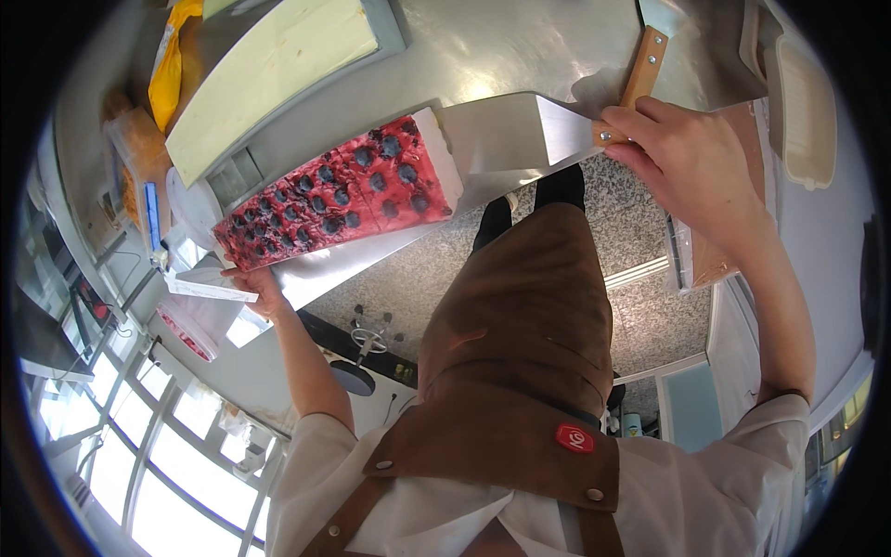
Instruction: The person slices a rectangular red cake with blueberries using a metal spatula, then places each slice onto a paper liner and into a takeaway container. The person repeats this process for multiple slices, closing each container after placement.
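A long rectangular cake with a red glazed top, dark berries (376, 182) and a pale cut end (442, 163) lies over the steel tabletop (480, 42). My right hand (686, 160) grips the wooden handle of a wide steel spatula (491, 136). Its blade meets the cake's right end; how far it reaches underneath is hidden. A second wooden-handled spatula (645, 66) touches or lies just beyond my right fingers. At the cake's far left end is my left hand (261, 289), beside a white strip (212, 285) bearing print. What its fingers grip there is unclear.
Beyond the cake stands a tray of pale yellow sheet (278, 69). At left are a yellow bag (167, 76), a clear plastic container (136, 160) and a tub with red contents (195, 324). A beige tray (807, 115) and a plastic-wrapped brown stack (710, 247) are at right.
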